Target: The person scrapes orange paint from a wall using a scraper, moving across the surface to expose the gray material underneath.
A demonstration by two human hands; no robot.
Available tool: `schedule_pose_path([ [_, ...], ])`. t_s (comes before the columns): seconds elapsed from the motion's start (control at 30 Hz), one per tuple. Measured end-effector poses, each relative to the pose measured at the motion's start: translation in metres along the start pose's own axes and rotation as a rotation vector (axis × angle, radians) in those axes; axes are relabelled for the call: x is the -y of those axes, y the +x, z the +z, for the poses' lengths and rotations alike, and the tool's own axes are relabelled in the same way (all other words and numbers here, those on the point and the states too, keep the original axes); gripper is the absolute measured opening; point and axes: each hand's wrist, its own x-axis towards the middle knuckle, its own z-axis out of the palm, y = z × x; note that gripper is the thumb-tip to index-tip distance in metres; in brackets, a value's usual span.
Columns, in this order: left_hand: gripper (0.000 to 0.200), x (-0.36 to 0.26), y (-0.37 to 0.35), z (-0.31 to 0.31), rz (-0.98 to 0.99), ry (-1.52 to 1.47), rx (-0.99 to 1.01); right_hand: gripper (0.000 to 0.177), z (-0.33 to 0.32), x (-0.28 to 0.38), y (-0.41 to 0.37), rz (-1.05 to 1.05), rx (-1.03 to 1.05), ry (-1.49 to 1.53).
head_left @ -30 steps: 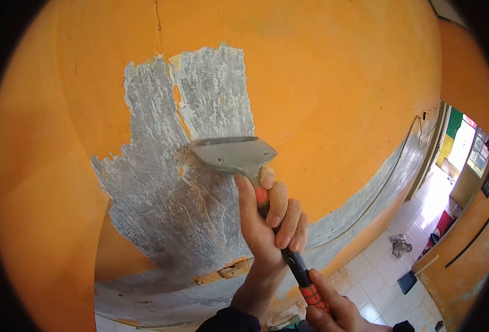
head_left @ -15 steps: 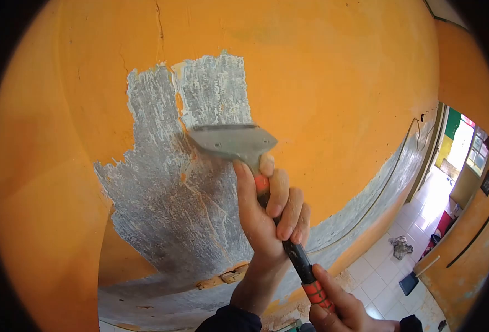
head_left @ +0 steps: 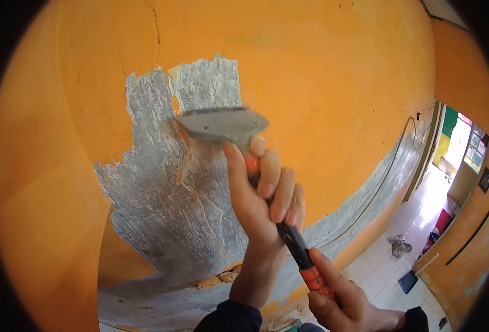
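Note:
A wide-bladed wall scraper (head_left: 225,123) with a long black and red handle lies against the orange wall (head_left: 322,99), its blade across a strip of exposed grey plaster (head_left: 167,199). Wrapped round the upper handle, just below the blade, is my left hand (head_left: 261,205), with the thumb along its left side. Lower down, my right hand (head_left: 349,301) is closed on the red end of the handle. Orange paint borders the bare patch with ragged edges, and a thin crack runs up the wall above it.
A broken gap (head_left: 222,276) shows low on the wall. A cable (head_left: 385,182) hangs along the wall at the right. On the tiled floor (head_left: 385,271) lie a crumpled grey item (head_left: 399,246) and a dustpan (head_left: 408,282). A bright doorway (head_left: 459,141) stands farther back.
The scraper and both hands have moved up and slightly left, with the blade higher on the grey strip. Both hands keep their hold on the handle.

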Motion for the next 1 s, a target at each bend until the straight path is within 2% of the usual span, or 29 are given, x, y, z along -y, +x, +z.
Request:
schedule_pose_path([
  [0.1,0.040,0.003,-0.002,0.001,0.004,-0.017,0.012,0.057,0.000,0.005,0.002,-0.142,-0.039,-0.011],
  [0.17,0.040,0.002,-0.001,0.002,0.004,-0.019,0.010,0.057,-0.004,0.017,-0.005,0.120,0.046,0.176],
  [0.37,0.039,-0.001,0.005,0.006,-0.004,-0.022,0.028,0.058,-0.001,0.017,0.002,0.015,-0.013,0.250],
  [0.43,0.040,-0.001,0.006,0.006,0.010,-0.036,0.062,0.057,-0.005,0.019,0.009,0.002,0.005,0.151],
  [0.5,0.040,-0.003,0.010,0.008,0.000,-0.044,0.063,0.057,-0.006,0.023,0.009,0.009,0.012,0.055],
  [0.6,0.039,-0.001,0.005,0.010,0.002,-0.060,0.062,0.056,-0.005,0.027,0.007,0.078,0.016,0.173],
  [0.67,0.039,-0.001,0.011,0.013,0.005,-0.070,0.079,0.057,-0.004,0.025,0.010,-0.064,-0.002,0.055],
  [0.7,0.039,-0.002,0.018,0.015,0.018,-0.032,0.075,0.057,-0.004,0.025,0.009,-0.065,-0.012,0.062],
  [0.77,0.038,-0.003,0.019,0.018,0.045,-0.011,0.062,0.057,-0.009,0.038,0.015,0.058,0.031,0.264],
  [1.0,0.038,-0.007,0.025,0.023,0.032,-0.042,0.075,0.058,-0.008,0.031,0.021,-0.040,0.014,0.180],
])
